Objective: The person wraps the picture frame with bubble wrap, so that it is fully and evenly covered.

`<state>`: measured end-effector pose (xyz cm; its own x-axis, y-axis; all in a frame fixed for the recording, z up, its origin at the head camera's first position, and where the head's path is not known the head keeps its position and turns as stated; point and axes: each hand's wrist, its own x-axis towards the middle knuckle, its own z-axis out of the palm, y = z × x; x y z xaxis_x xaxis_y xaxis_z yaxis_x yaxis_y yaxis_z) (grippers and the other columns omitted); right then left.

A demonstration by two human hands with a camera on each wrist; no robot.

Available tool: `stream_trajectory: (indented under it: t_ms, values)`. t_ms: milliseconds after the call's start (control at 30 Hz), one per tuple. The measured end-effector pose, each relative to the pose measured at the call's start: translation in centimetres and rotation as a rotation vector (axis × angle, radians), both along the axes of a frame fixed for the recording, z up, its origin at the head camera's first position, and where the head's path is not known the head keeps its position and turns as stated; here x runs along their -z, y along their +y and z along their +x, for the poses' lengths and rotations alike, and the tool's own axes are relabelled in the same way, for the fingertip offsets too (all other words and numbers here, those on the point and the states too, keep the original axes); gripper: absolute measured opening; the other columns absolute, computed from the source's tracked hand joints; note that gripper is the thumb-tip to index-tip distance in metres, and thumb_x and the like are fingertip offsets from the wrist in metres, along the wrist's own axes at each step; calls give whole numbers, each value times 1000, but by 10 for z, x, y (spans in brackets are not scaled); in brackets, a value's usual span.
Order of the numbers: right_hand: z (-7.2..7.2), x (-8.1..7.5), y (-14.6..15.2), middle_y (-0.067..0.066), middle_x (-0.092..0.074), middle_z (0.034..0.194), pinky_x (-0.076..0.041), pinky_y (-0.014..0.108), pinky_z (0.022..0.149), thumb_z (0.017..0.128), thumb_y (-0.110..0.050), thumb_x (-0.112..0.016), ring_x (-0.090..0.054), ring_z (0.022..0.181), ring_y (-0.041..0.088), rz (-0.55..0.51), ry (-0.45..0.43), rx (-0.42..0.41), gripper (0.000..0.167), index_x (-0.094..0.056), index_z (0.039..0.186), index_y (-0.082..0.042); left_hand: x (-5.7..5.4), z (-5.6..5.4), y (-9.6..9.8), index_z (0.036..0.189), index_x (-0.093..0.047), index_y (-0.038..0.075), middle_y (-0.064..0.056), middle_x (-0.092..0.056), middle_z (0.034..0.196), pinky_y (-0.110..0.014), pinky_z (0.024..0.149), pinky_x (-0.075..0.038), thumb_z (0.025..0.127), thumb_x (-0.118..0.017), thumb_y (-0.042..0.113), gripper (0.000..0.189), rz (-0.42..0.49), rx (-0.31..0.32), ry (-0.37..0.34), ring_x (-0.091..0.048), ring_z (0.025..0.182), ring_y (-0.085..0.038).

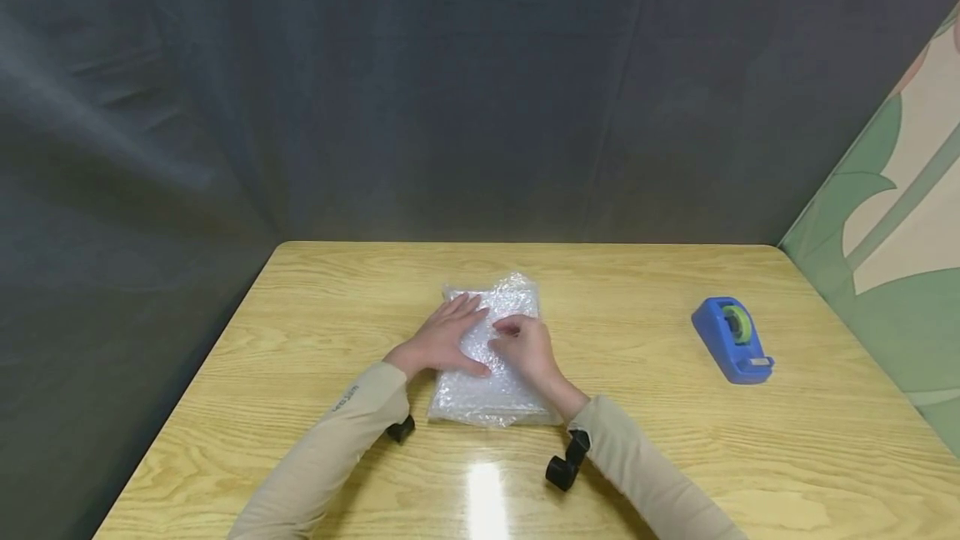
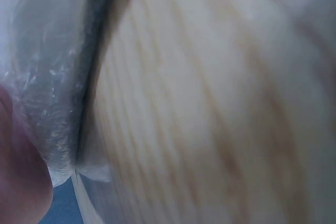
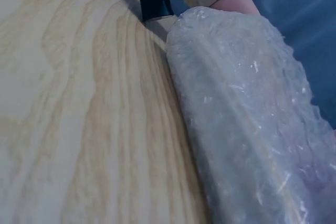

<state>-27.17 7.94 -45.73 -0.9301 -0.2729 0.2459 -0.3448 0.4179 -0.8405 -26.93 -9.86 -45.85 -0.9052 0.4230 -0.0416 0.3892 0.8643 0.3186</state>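
A flat package in clear bubble wrap lies on the wooden table, with a loose, crinkled edge at its far right. My left hand rests on it, fingers spread and thumb apart. Over the middle of the wrap is my right hand, its fingers bent and their tips near the thumb; whether they pinch anything is too small to tell. In the left wrist view, part of a hand is beside the wrapped side. The bubble wrap mostly hides the hands in the right wrist view.
A blue tape dispenser with a greenish roll stands on the right part of the table. A dark curtain hangs behind the table, and a patterned cloth hangs at the right.
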Motion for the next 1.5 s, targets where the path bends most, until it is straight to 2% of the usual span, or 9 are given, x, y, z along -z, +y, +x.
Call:
stream_trajectory:
  t_ms: [233,433,567,800,933,1067,1167,1267,1500]
  values:
    - [3,-1,2,22,-64,94,-50,40,80,62,2,-75,-60,88,32,99,37,-41,37,-64,96,10,0,0,1,145,-20,16,-3,-3,152,-43,112,-1,65,-65,66,105,-3,-4,-7,3,139,-21]
    - [7,0,4,21,-62,94,-47,43,83,65,-12,-78,-55,90,34,314,181,-9,42,-64,99,10,0,1,1,145,-19,16,-3,-3,152,-44,112,-1,65,-65,65,105,-4,-3,-5,4,139,-21]
    - [8,-2,4,17,-59,88,-45,40,77,67,-18,-78,-51,85,31,409,233,-2,35,-66,88,8,0,1,1,145,-21,16,-4,-5,152,-44,112,-1,66,-65,65,103,4,-4,2,3,139,-22]
    - [8,-3,7,15,-56,84,-45,37,72,68,-22,-77,-49,81,29,461,242,-13,28,-61,69,1,-1,1,2,145,-20,15,-3,-4,152,-42,112,-1,66,-65,65,104,-7,1,-4,3,139,-21]
    - [7,-3,10,21,-56,97,-47,40,80,67,-23,-78,-51,88,32,430,204,-42,45,-62,91,11,-2,2,2,145,-22,14,-4,-6,152,-42,112,-1,66,-66,64,103,-5,4,0,2,139,-22]
    - [2,-4,15,24,-52,109,-48,40,84,66,-23,-80,-52,92,30,345,156,-97,77,-45,123,15,-3,3,0,145,-22,14,-5,-6,152,-43,112,-2,66,-66,64,103,-9,-3,2,1,139,-23]
    - [-2,-4,19,21,-53,112,-46,42,88,69,-19,-77,-53,97,30,291,202,-138,70,-46,124,12,-4,3,0,145,-21,15,-4,-4,152,-43,112,-2,65,-66,65,104,-21,-10,-8,2,139,-22]
    - [-6,-3,21,18,-57,110,-43,43,93,73,-14,-74,-54,103,30,253,285,-162,49,-57,114,9,-4,3,0,145,-21,15,-3,-4,152,-43,112,-2,65,-65,65,105,-23,-9,-10,2,139,-22]
    - [-11,3,21,10,-64,97,-49,35,83,78,-10,-68,-58,90,22,300,340,-228,25,-67,100,3,-1,1,1,145,-21,15,-3,-5,152,-42,112,-1,65,-65,65,104,-18,-1,-3,2,139,-22]
